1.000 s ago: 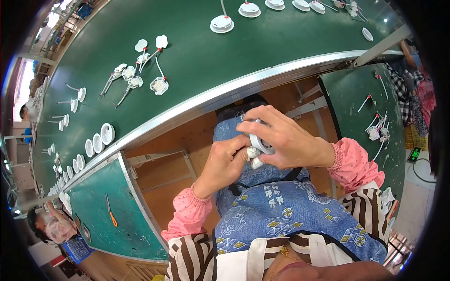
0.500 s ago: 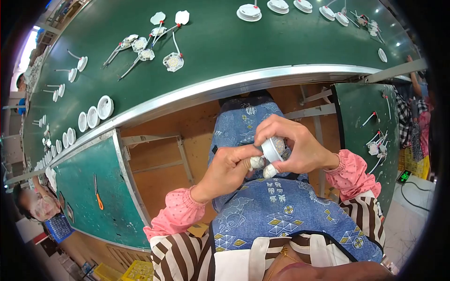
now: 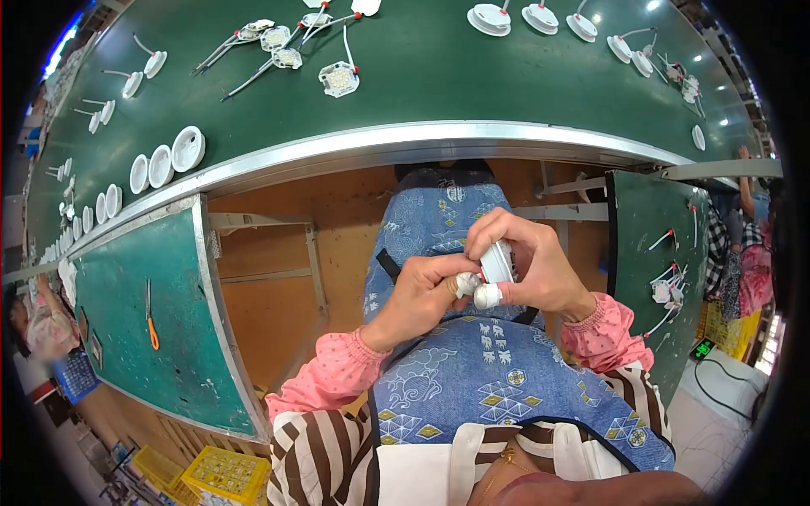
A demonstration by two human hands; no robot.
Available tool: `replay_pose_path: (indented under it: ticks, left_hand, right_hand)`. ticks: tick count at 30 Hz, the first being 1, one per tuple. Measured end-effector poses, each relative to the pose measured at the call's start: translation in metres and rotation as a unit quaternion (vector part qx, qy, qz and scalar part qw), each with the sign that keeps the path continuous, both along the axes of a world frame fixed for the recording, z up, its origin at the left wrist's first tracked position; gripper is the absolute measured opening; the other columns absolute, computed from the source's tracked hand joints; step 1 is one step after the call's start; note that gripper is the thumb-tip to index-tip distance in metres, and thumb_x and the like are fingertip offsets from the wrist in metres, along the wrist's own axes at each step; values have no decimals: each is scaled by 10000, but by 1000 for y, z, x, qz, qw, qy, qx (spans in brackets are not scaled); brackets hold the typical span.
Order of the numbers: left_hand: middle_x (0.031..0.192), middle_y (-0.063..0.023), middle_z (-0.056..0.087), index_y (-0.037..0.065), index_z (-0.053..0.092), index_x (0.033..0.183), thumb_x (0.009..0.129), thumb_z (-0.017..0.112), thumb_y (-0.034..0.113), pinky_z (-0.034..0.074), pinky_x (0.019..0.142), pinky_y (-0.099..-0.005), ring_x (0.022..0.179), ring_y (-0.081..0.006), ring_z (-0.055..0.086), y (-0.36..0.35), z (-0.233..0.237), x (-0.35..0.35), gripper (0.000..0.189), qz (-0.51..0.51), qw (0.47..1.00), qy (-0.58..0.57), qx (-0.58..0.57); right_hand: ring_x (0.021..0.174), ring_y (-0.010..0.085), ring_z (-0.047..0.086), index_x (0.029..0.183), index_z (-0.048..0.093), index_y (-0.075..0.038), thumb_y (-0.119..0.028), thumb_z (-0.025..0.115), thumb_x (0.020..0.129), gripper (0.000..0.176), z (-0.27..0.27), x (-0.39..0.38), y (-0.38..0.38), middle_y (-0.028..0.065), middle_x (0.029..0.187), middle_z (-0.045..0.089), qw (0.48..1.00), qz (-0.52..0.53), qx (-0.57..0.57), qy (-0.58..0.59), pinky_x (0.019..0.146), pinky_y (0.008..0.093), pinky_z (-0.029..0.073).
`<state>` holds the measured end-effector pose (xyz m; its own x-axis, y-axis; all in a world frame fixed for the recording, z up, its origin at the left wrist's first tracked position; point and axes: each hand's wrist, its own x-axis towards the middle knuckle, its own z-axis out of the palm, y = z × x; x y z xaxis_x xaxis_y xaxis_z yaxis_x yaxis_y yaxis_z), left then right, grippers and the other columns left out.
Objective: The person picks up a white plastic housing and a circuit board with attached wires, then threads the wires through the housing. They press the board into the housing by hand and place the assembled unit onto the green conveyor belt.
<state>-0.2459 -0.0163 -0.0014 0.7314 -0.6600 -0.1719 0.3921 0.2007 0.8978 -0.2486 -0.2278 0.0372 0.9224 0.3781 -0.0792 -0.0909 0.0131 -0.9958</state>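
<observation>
My right hand (image 3: 544,266) is closed around a white round lamp housing (image 3: 498,262), fingers over the top and thumb below. The housing is tilted nearly edge-on above my lap. My left hand (image 3: 419,291) pinches close against the housing's left side. At its fingertips shows the red end of a wire (image 3: 482,276), whose remaining length is hidden by the fingers. White tape wraps both thumbs. Inside the housing, little is visible from this angle.
Round LED boards (image 3: 339,79) with wires lie on the green table (image 3: 422,101). White housings (image 3: 188,149) line its left edge; wired lamps (image 3: 489,19) stand farther back. Orange-handled scissors (image 3: 152,329) lie on the left side table. Another person (image 3: 55,325) is at far left.
The housing has turned more edge-on in my right hand, and the red wire end now shows beside my left fingertips. My head view has shifted slightly; both hands stay together.
</observation>
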Motion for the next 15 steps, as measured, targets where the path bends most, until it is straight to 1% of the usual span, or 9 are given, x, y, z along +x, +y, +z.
replay_pose_path:
  ticks: [1, 3, 6, 9, 10, 13, 15]
  left_hand:
    - [738, -6, 614, -14, 714, 1047, 1004, 579, 57, 417, 553, -229, 645, -58, 530, -2, -1, -1, 158, 21, 1000, -11, -4]
    - [721, 4, 598, -11, 711, 1039, 1012, 566, 63, 413, 549, -231, 632, -52, 515, -1, 2, -4, 165, 25, 1000, -2, 4]
    - [706, 16, 582, -5, 707, 1024, 1015, 558, 68, 400, 543, -237, 625, -47, 503, -5, 5, -6, 166, 18, 999, 24, 12]
    - [693, 22, 570, 3, 703, 999, 1013, 557, 70, 385, 535, -242, 614, -43, 492, -6, 3, 1, 162, 9, 999, 21, 25]
    - [688, 22, 568, 5, 702, 991, 1012, 558, 71, 381, 532, -243, 611, -42, 490, -6, 4, 1, 160, 12, 999, 13, 27]
    - [672, 18, 566, 5, 700, 962, 1008, 560, 70, 382, 530, -248, 604, -44, 489, -6, 5, 3, 160, 14, 999, -15, 44]
    - [663, 16, 567, 2, 700, 948, 1005, 561, 66, 389, 532, -252, 602, -48, 491, -3, 8, 5, 163, 7, 998, -30, 53]
  right_hand:
    - [1053, 160, 594, 1096, 664, -18, -151, 893, 707, 471, -3, 2, 0, 90, 1121, 625, 1000, 1, 25, 0, 931, 330, 482]
    - [1041, 158, 594, 1134, 656, -4, -172, 885, 729, 495, -10, 0, 0, 94, 1124, 625, 997, -5, 76, 4, 931, 326, 481]
    - [1074, 177, 609, 1202, 633, 6, -226, 880, 755, 561, -16, -5, -1, 114, 1157, 632, 992, -32, 100, 75, 966, 337, 484]
    - [1127, 198, 616, 1258, 609, 0, -262, 893, 746, 642, -10, -4, 4, 124, 1194, 635, 980, -79, 108, 146, 1011, 358, 481]
    - [1166, 215, 616, 1277, 599, -6, -288, 903, 738, 680, -16, -4, 1, 135, 1219, 636, 984, -69, 101, 129, 1016, 378, 495]
    - [1109, 203, 623, 1226, 608, -7, -313, 916, 705, 678, -29, -5, 4, 117, 1169, 628, 986, -89, 95, 102, 993, 354, 499]
    - [1102, 202, 623, 1213, 603, -10, -316, 927, 693, 684, -32, -6, 3, 110, 1159, 628, 985, -76, 108, 115, 992, 358, 497]
